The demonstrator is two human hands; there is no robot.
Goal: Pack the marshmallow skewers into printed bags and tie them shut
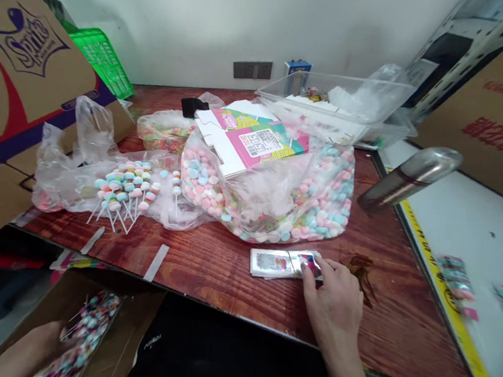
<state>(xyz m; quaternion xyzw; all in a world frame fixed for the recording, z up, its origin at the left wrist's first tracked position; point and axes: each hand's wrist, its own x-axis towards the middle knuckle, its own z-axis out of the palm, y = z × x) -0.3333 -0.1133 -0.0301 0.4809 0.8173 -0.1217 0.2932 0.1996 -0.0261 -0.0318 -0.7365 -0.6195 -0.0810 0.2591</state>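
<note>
My right hand [332, 301] rests on the wooden table [209, 273], fingertips pinched on the right end of a flat stack of small printed wrappers [278, 263]. My left hand [28, 351] is low at the bottom left, inside an open cardboard box [133, 331], wrapped round a bundle of pastel candy lollipops [84, 332]; its fingers are mostly hidden. Behind the wrappers lies a big clear bag of pastel candies [302, 210] with flat pink and green cartons [249, 138] lying on top of it. A loose pile of lollipops [125, 192] lies on plastic at the left.
A large Sprite cardboard box [17, 92] leans in at the left, with a green basket [102, 61] behind it. A clear plastic bin [338, 105] stands at the back. At the right are a metal cylinder [406, 178] and a white board with a yellow edge [458, 242].
</note>
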